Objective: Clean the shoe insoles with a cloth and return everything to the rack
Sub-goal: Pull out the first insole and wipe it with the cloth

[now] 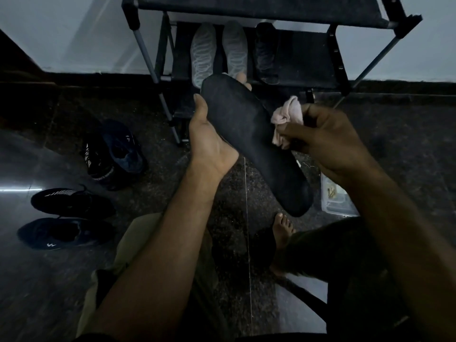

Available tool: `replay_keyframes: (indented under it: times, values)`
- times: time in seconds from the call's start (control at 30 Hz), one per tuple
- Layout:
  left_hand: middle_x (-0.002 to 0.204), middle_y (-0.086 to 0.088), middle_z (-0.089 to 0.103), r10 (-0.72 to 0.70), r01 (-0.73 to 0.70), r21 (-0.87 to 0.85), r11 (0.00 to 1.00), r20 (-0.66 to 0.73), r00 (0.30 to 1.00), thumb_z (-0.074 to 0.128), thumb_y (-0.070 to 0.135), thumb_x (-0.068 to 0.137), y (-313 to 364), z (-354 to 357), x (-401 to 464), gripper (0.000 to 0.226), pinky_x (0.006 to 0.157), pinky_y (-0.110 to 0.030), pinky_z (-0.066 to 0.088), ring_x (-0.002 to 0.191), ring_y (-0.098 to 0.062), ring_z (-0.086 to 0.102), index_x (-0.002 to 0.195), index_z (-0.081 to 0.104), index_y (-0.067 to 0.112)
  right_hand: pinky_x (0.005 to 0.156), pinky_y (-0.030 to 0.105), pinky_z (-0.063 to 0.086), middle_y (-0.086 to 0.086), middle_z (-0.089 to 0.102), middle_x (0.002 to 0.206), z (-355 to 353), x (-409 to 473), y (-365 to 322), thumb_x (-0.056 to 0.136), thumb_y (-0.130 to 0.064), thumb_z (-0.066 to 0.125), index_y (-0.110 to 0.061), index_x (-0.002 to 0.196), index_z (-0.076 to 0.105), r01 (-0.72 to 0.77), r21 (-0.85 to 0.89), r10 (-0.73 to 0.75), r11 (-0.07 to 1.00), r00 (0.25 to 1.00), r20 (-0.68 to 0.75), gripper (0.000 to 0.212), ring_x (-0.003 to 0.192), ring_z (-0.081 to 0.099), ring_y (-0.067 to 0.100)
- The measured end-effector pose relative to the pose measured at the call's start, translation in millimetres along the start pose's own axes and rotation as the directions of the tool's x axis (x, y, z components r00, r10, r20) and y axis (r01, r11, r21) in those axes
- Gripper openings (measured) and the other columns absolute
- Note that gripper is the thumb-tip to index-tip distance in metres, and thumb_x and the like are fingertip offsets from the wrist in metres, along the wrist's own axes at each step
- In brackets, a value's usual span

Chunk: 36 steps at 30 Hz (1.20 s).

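A long black insole (pixel 251 141) is held slanted in front of me, toe end up near the rack. My left hand (pixel 209 139) grips it from below, thumb on its left edge and fingertips showing past the toe. My right hand (pixel 325 141) pinches a bunched pale pink cloth (pixel 287 119) against the insole's right edge. On the black shoe rack (pixel 318 58) lie two grey insoles (pixel 218 53) side by side and one black insole (pixel 265 53).
Several dark sneakers sit on the dark stone floor at left: one pair (pixel 116 151) nearer the rack, another pair (pixel 66 218) closer to me. A clear plastic box (pixel 335 198) stands under my right forearm. My bare foot (pixel 282 230) and knees fill the lower frame.
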State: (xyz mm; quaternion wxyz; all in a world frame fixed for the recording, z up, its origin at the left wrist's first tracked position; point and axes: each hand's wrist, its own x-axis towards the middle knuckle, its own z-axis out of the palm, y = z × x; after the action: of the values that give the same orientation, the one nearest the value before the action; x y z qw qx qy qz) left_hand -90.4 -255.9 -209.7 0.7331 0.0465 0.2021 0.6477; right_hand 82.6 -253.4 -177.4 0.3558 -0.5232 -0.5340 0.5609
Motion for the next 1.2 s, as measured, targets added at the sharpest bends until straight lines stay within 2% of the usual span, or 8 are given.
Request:
replay_keyframes:
  times: [0.17, 0.27, 0.4, 0.57, 0.67, 0.77, 0.97, 1.2]
  values:
    - [0.138, -0.006, 0.055, 0.044, -0.043, 0.020, 0.999, -0.056, 0.997, 0.021, 0.051, 0.104, 3.0, -0.1, 1.6, 0.065, 0.111, -0.035, 0.038, 0.116, -0.020, 0.059, 0.147, 0.038, 0.005, 0.070, 0.028, 0.059, 0.013, 0.072, 0.089, 4.0, -5.9, 6.7, 0.085, 0.000, 0.068, -0.005, 0.098, 0.069, 0.011, -0.097, -0.009, 0.995, 1.000, 0.024, 0.014, 0.077, 0.068, 0.019]
    - [0.134, -0.007, 0.058, 0.056, -0.051, 0.065, 0.997, -0.086, 0.995, 0.021, 0.051, 0.104, 1.9, 0.2, 2.6, 0.064, 0.113, -0.036, 0.035, 0.117, -0.020, 0.057, 0.143, 0.043, 0.005, 0.071, 0.029, 0.060, 0.018, 0.072, 0.093, 6.8, -7.0, 9.1, 0.085, 0.003, 0.068, 0.002, 0.103, 0.069, 0.014, -0.123, -0.009, 0.992, 0.999, 0.045, 0.018, 0.080, 0.069, 0.023]
    - [0.124, -0.014, 0.062, 0.033, -0.019, 0.168, 0.986, -0.077, 0.996, 0.027, 0.052, 0.102, -4.5, -1.3, 3.7, 0.061, 0.112, -0.043, 0.037, 0.121, -0.027, 0.055, 0.130, 0.054, 0.005, 0.067, 0.022, 0.058, 0.006, 0.073, 0.084, 9.2, -5.2, 9.7, 0.086, -0.001, 0.069, -0.010, 0.092, 0.071, 0.030, -0.139, -0.037, 0.990, 0.998, -0.048, 0.011, 0.073, 0.068, 0.013]
    - [0.134, -0.019, 0.055, -0.031, 0.033, 0.378, 0.925, -0.012, 0.999, 0.034, 0.031, 0.105, -22.9, -3.2, 5.3, 0.040, 0.112, -0.048, 0.037, 0.128, -0.033, 0.051, 0.129, 0.053, 0.005, 0.063, 0.018, 0.054, 0.001, 0.072, 0.084, 7.8, 3.9, 3.2, 0.085, -0.005, 0.070, -0.017, 0.092, 0.071, 0.084, -0.069, -0.097, 0.994, 0.970, -0.224, 0.014, 0.072, 0.068, 0.008]
    - [0.116, -0.014, 0.066, 0.013, 0.013, 0.473, 0.881, -0.051, 0.999, 0.043, 0.015, 0.102, -30.5, -8.0, 7.8, 0.027, 0.106, -0.046, 0.044, 0.111, -0.027, 0.061, 0.120, 0.059, 0.004, 0.059, 0.017, 0.051, 0.002, 0.071, 0.083, 7.0, 8.5, 0.6, 0.086, -0.005, 0.070, -0.016, 0.093, 0.070, 0.115, -0.106, -0.138, 0.988, 0.959, -0.249, 0.013, 0.069, 0.066, 0.007]
    - [0.103, -0.010, 0.071, 0.055, 0.005, 0.508, 0.861, -0.104, 0.993, 0.043, 0.011, 0.102, -29.2, -9.0, 8.6, 0.022, 0.091, -0.038, 0.054, 0.095, -0.021, 0.068, 0.110, 0.063, 0.007, 0.067, 0.024, 0.058, 0.005, 0.072, 0.084, 9.2, 7.5, 4.6, 0.087, -0.005, 0.069, -0.016, 0.092, 0.069, 0.082, -0.085, -0.099, 0.993, 0.973, -0.208, 0.012, 0.076, 0.069, 0.015]
    - [0.098, -0.009, 0.071, 0.108, -0.019, 0.502, 0.865, -0.150, 0.983, 0.043, 0.012, 0.103, -22.1, -10.2, 9.9, 0.021, 0.082, -0.032, 0.058, 0.089, -0.019, 0.069, 0.103, 0.064, 0.009, 0.079, 0.038, 0.060, 0.006, 0.074, 0.088, 12.7, -2.7, 19.0, 0.089, -0.003, 0.066, -0.015, 0.092, 0.070, 0.022, -0.085, -0.028, 0.996, 0.997, -0.072, 0.013, 0.085, 0.072, 0.022]
    - [0.100, -0.009, 0.070, 0.135, -0.035, 0.470, 0.882, -0.182, 0.974, 0.044, 0.012, 0.102, -23.2, -10.2, 12.7, 0.020, 0.093, -0.038, 0.053, 0.093, -0.021, 0.067, 0.103, 0.063, 0.008, 0.072, 0.031, 0.060, 0.012, 0.073, 0.094, 10.4, -6.1, 26.5, 0.090, -0.004, 0.065, -0.012, 0.095, 0.071, -0.026, -0.065, 0.026, 0.998, 1.000, -0.010, 0.011, 0.086, 0.071, 0.024]
